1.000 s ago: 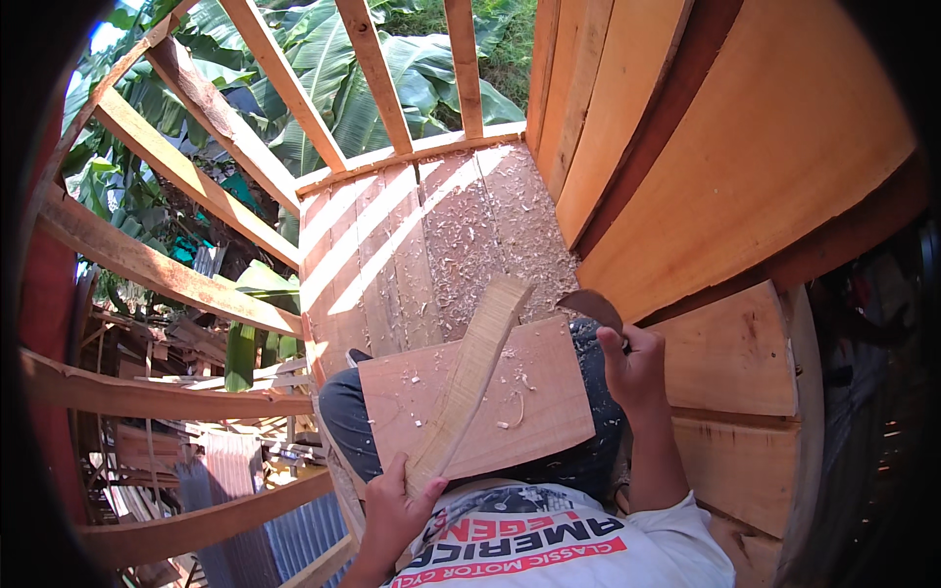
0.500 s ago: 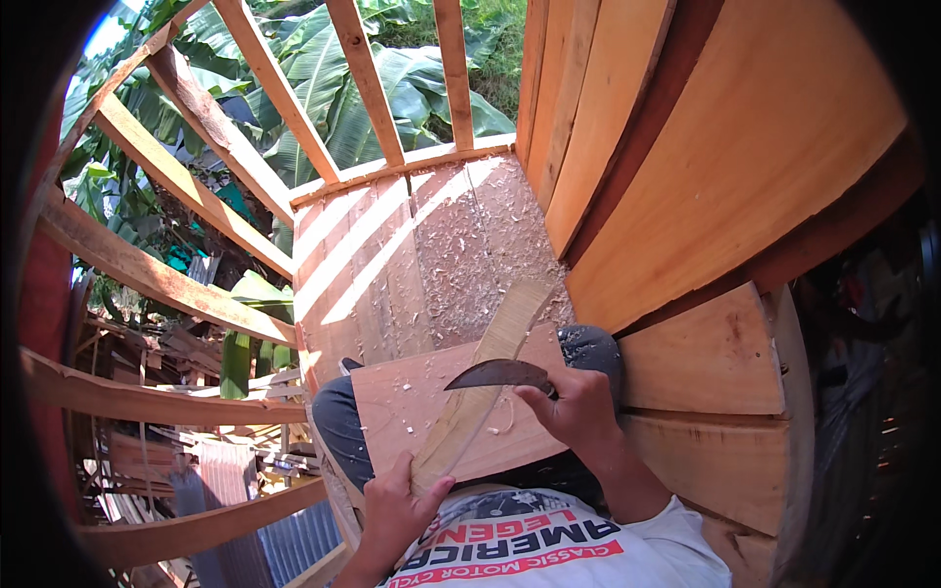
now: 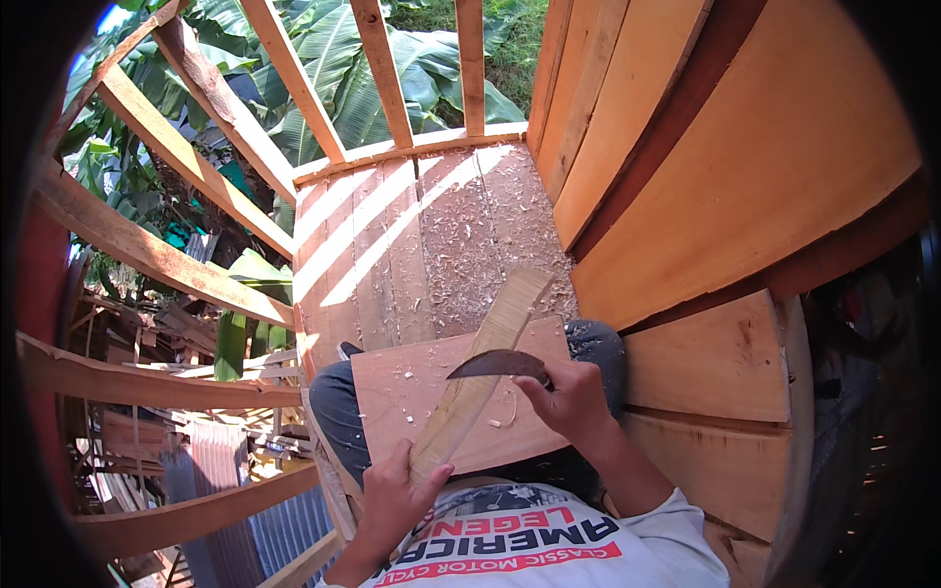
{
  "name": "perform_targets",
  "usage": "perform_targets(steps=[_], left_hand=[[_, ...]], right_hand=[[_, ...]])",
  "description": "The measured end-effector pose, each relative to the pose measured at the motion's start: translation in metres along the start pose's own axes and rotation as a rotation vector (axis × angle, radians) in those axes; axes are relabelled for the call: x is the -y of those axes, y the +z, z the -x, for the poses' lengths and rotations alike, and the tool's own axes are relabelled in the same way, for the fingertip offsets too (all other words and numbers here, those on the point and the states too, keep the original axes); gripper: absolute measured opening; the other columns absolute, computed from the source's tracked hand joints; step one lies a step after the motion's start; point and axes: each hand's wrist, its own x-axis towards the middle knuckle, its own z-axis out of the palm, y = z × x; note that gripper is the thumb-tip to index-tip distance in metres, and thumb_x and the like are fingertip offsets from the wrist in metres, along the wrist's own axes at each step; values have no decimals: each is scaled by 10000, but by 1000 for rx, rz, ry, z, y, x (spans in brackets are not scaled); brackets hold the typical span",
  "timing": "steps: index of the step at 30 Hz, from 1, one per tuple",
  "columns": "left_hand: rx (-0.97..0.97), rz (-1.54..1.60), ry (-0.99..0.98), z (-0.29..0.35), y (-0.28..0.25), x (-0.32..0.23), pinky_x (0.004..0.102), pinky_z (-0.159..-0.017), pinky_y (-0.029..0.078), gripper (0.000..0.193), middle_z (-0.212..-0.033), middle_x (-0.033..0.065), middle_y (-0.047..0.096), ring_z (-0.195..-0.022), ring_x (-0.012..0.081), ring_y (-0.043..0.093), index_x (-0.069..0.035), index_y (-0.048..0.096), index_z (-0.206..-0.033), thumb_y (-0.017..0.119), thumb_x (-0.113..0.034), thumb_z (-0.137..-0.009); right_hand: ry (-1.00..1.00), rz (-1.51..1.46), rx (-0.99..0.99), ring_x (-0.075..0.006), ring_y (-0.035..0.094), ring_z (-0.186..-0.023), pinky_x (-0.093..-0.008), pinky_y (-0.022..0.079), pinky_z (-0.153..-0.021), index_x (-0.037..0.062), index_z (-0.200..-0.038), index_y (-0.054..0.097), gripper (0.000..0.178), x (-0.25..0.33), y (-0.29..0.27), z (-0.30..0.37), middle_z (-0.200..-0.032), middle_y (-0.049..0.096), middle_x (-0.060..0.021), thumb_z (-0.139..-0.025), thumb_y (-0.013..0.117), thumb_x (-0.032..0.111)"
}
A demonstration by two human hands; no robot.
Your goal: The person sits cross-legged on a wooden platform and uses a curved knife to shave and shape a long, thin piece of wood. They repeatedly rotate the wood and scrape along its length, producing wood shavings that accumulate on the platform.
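My left hand (image 3: 399, 493) is closed round the near end of a long, flat strip of pale wood (image 3: 457, 409), which slants away from me to the right. In my right hand (image 3: 572, 401) is a knife with a dark, curved blade (image 3: 495, 364); its handle is mostly hidden by my fingers. The blade lies across the middle of the strip, its tip pointing left. Beneath both, a flat wooden board (image 3: 392, 387) rests over my lap, with a few shavings and a curled one (image 3: 505, 412) on it.
Wood shavings (image 3: 461, 260) litter the plank floor (image 3: 368, 328) ahead. Slatted wooden railing (image 3: 167, 265) runs along the left and the far edge, with banana leaves (image 3: 353, 93) beyond. A panelled wooden wall (image 3: 765, 186) rises close on my right. Corrugated sheets (image 3: 211, 470) lie below, outside the railing.
The whole view has shifted slightly. My hands, the knife and the strip keep nearly the same places, with the blade still across the strip.
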Motion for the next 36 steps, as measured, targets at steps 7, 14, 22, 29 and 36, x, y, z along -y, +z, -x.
perform_targets(steps=[7,14,22,29,36], left_hand=[[29,-20,-23,-3,-4,5,405,-501,479,465,-601,207,583,-572,379,633,20,574,-927,728,-403,-811],[17,27,-9,-4,0,12,404,-500,482,473,-591,202,585,-560,374,637,30,576,-946,727,-398,-814],[44,111,-30,-4,-5,19,397,-516,499,489,-615,208,607,-585,361,660,40,578,-973,723,-400,-818],[60,81,-34,-3,-7,22,398,-518,501,493,-612,206,603,-588,362,660,44,575,-976,714,-405,-825],[58,142,-46,-8,-5,25,403,-516,499,482,-607,204,602,-596,369,662,38,564,-961,704,-406,-835]], right_hand=[[37,-5,66,-351,585,-519,-389,440,-462,43,-686,603,444,1,2,-4,-559,553,-150,-868,664,443],[63,-34,54,-333,561,-501,-368,414,-459,28,-682,552,437,-12,7,-11,-545,499,-148,-886,662,399],[-106,-44,89,-333,590,-521,-382,441,-482,38,-701,602,386,-1,12,-14,-553,549,-150,-867,685,376],[-135,-48,137,-333,585,-511,-379,431,-472,30,-699,587,395,-2,6,-23,-549,548,-153,-863,692,374],[128,-137,37,-316,579,-495,-373,429,-463,41,-713,595,399,-10,11,-27,-540,535,-128,-852,702,400]])
